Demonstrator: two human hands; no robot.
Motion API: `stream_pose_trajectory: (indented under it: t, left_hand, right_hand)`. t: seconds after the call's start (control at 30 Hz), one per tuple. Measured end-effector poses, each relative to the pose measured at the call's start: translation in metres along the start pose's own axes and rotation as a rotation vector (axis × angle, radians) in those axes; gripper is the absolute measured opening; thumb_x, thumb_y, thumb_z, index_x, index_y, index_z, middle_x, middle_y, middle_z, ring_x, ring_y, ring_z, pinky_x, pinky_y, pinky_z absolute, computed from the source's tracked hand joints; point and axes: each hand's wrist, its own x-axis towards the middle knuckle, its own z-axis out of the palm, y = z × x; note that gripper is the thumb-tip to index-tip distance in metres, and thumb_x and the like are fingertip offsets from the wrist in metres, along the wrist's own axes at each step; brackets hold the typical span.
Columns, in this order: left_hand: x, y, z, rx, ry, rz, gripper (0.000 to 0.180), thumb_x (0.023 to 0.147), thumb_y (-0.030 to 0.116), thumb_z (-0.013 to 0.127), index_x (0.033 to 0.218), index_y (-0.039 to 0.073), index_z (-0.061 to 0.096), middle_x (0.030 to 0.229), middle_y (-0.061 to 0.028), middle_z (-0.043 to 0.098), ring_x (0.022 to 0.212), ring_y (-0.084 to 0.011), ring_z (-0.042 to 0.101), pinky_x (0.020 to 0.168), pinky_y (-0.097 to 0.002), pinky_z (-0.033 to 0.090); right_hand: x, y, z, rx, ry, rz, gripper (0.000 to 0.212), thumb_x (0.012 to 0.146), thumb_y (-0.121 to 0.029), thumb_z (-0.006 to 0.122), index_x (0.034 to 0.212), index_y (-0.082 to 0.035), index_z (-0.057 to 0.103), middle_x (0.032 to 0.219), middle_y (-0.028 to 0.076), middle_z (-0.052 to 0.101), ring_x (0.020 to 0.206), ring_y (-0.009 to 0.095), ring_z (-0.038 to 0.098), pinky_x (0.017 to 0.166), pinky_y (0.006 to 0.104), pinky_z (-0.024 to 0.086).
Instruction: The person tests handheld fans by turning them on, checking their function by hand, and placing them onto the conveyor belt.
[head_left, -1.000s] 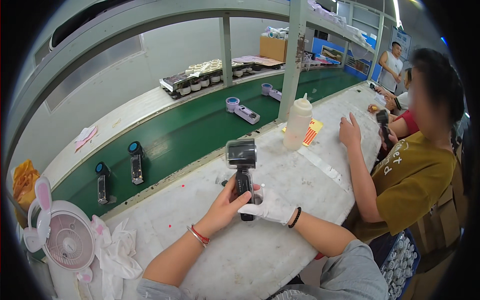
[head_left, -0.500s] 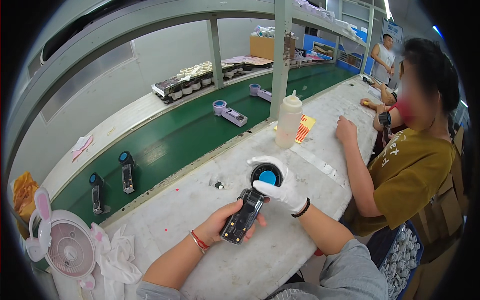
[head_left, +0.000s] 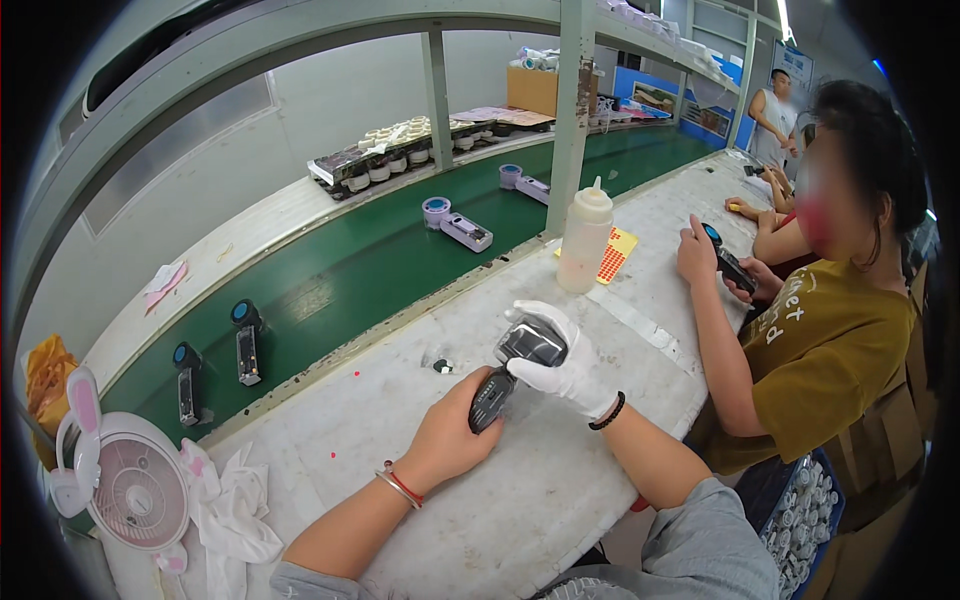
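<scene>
Black handheld device (head_left: pixel 498 385), with a glossy round head (head_left: pixel 532 345) on a slim handle (head_left: pixel 487 404), is held above a worn white worktop (head_left: pixel 365 405), nearer the wearer than the squeeze bottle (head_left: pixel 584 245) and a little to its left. The bare left hand (head_left: pixel 450 425) is wrapped around the handle, some fingertips hidden beneath. The white-gloved right hand (head_left: pixel 575 370) cups the head between thumb and fingers. Half a second ago the blue-centred face and the handle's side with gold-coloured spots pointed up; now the device is turned over, so its smooth, closed side is on view and the other side is hidden. Right of the bottle, a co-worker (head_left: pixel 830 350) has brought a similar dark device (head_left: pixel 735 270) between both hands. Beyond and left of the bottle, purple devices (head_left: pixel 467 232) lie on a green belt (head_left: pixel 330 280).
</scene>
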Motion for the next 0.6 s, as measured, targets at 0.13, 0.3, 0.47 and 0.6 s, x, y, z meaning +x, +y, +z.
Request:
stream_pose_trajectory:
  t: [0.13, 0.3, 0.47, 0.6]
  left_hand:
    - [0.001, 0.0, -0.001, 0.14, 0.018, 0.037, 0.054, 0.074, 0.014, 0.064, 0.123, 0.006, 0.044, 0.098, -0.0137, 0.061, 0.083, -0.0191, 0.061, 0.076, -0.0312, 0.048]
    - [0.004, 0.007, -0.015, -0.39, -0.32, -0.231, 0.049, 0.077, 0.011, 0.063, 0.122, 0.003, 0.045, 0.102, -0.0163, 0.061, 0.076, -0.0213, 0.063, 0.069, -0.031, 0.049]
    - [0.003, -0.001, -0.023, -1.305, -0.773, -0.481, 0.05, 0.094, 0.036, 0.039, 0.13, 0.001, 0.037, 0.108, -0.0225, 0.058, 0.061, -0.0216, 0.061, 0.05, -0.0304, 0.047]
    - [0.007, -0.003, -0.022, -1.307, -0.64, -0.602, 0.054, 0.095, 0.04, 0.031, 0.133, 0.002, 0.032, 0.114, -0.0244, 0.054, 0.064, -0.0252, 0.063, 0.055, -0.0322, 0.054]
  right_hand:
    - [0.003, 0.007, -0.012, -0.041, 0.073, 0.038, 0.042, 0.082, -0.012, 0.062, 0.12, -0.002, 0.05, 0.11, 0.006, 0.057, 0.097, 0.014, 0.055, 0.09, 0.0286, 0.042]
    - [0.005, 0.008, -0.015, -0.031, -0.029, -0.011, 0.035, 0.086, -0.016, 0.053, 0.117, -0.001, 0.053, 0.109, 0.007, 0.059, 0.101, 0.014, 0.054, 0.092, 0.0287, 0.04]
    - [-0.001, 0.005, -0.013, 0.058, -0.041, 0.001, 0.034, 0.086, -0.02, 0.053, 0.114, -0.001, 0.056, 0.109, 0.007, 0.059, 0.099, 0.013, 0.054, 0.091, 0.0283, 0.041]
    - [0.003, 0.044, -0.029, -0.08, 0.144, 0.019, 0.033, 0.094, -0.02, 0.041, 0.11, 0.003, 0.057, 0.106, 0.013, 0.062, 0.098, 0.016, 0.057, 0.09, 0.0278, 0.041]
